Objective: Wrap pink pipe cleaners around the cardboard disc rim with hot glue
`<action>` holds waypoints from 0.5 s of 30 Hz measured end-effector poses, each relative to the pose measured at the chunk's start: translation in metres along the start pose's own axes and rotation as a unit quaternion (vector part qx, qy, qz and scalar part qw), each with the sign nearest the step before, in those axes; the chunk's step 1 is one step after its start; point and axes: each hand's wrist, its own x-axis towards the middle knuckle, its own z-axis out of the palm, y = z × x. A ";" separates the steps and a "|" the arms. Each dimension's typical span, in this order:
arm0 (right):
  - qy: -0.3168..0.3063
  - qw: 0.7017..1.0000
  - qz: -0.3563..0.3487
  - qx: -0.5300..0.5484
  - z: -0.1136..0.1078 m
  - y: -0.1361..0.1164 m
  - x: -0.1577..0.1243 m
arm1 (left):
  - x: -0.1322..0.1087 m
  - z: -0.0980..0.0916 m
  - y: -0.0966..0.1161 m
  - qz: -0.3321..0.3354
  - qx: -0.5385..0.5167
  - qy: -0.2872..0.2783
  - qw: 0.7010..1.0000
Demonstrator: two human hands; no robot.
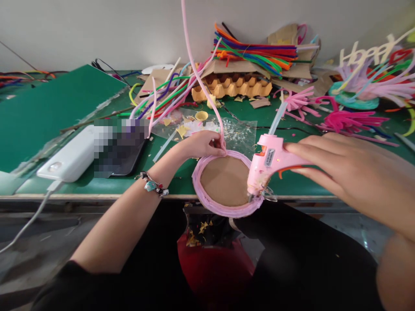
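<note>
Pink glue gun, orange trigger in right hand. Pink pipe cleaner in left hand. Lilac ring, brown disc below left grip. Beyond: tan egg tray, green tabletop.

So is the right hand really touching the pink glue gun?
Touching. The head view shows it plainly: the right hand grips the pink glue gun by its handle, with no gap between them.

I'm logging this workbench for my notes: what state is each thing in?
Left hand: closed on the pink strand
Right hand: gripping the glue gun
Pink strand: pinched low, rising upward
Cardboard disc: pink around its rim
Glue gun: tip down at that rim; power unclear
Glue stick: loaded, tail sticking out
White power bank: cable plugged in
Phone: lying flat, partly pixelated
</note>
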 end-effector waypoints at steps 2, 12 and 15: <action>0.000 1.000 0.004 0.004 0.000 -0.001 0.000 | 0.000 0.000 0.000 0.003 -0.006 -0.002 1.000; 0.015 0.999 0.021 0.022 0.005 0.001 0.000 | 0.000 0.000 -0.003 0.014 0.007 -0.001 1.000; 0.050 0.997 0.055 0.038 0.011 0.007 -0.001 | 0.000 0.000 -0.003 0.012 0.024 0.003 1.000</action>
